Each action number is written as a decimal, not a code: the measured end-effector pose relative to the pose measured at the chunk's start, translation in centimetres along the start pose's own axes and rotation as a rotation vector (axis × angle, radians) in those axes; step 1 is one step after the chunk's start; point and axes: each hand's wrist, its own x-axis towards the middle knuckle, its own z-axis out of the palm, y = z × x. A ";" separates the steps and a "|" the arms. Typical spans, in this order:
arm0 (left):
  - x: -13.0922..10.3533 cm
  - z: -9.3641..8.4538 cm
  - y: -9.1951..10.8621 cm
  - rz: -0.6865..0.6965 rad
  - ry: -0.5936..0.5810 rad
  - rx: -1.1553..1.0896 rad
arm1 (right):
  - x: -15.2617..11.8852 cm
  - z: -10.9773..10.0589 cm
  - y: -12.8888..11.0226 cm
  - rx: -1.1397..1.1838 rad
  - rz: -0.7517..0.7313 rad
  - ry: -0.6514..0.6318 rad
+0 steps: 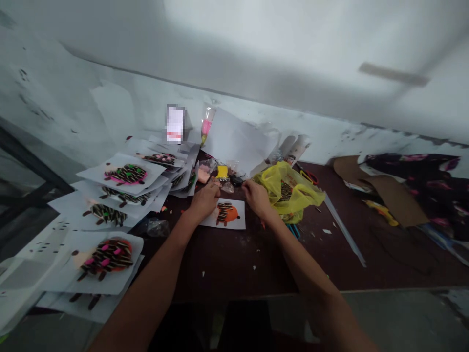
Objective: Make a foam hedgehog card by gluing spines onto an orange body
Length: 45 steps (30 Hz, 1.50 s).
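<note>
A white paper card (238, 222) lies on the dark table, bearing a hedgehog figure (227, 213) with an orange body, dark sticks across it and short brown legs. My left hand (205, 200) is at the card's upper left corner, its fingers curled together; whatever they hold is hidden. Just beyond the card's upper right corner, my right hand (255, 197) is closed in a pinch next to a dark lump (237, 181). What sits between those fingertips is too small to make out. Small bags of pink clay (204, 173) and yellow clay (222, 172) lie beyond my hands.
Stacked sheets with finished-looking hedgehogs (124, 174) crowd the left. A yellow plastic bag (293, 190) of sticks stands right of my right hand. Farther right are scissors (308, 175), a clear strip (344, 227), a yellow tool (381, 211) and brown cardboard (395, 198). A phone (175, 124) leans against the wall.
</note>
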 end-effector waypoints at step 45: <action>0.3 0.9 -0.4 0.094 0.016 0.003 | -5.3 0.7 -3.1 -0.180 -0.183 -0.182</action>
